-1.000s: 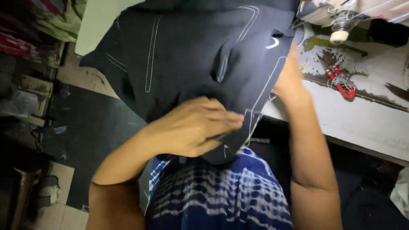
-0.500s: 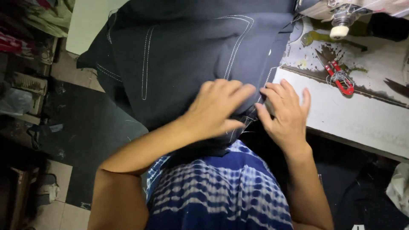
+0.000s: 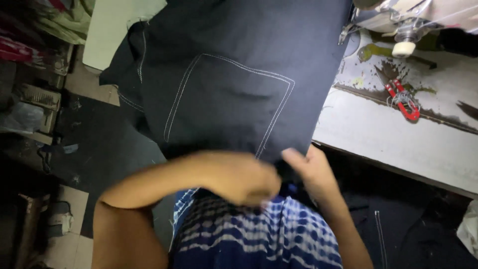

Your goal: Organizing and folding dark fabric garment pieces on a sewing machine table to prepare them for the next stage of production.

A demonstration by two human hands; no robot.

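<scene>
A large piece of dark navy cloth with a white-stitched pocket outline hangs over the table's near edge onto my lap. My left hand, blurred by motion, sits at the cloth's lower edge with fingers curled. Whether it pinches the fabric I cannot tell. My right hand grips the same lower edge just to the right, thumb up on the cloth. Below both hands is my blue and white patterned garment.
A worn white sewing table lies to the right, with red-handled snips on it and part of a sewing machine at the top right. More dark cloth lies at lower right. Clutter and floor fill the left side.
Both hands have slid down toward me to the cloth's lower edge. The cloth now lies flatter, showing the whole stitched pocket outline.
</scene>
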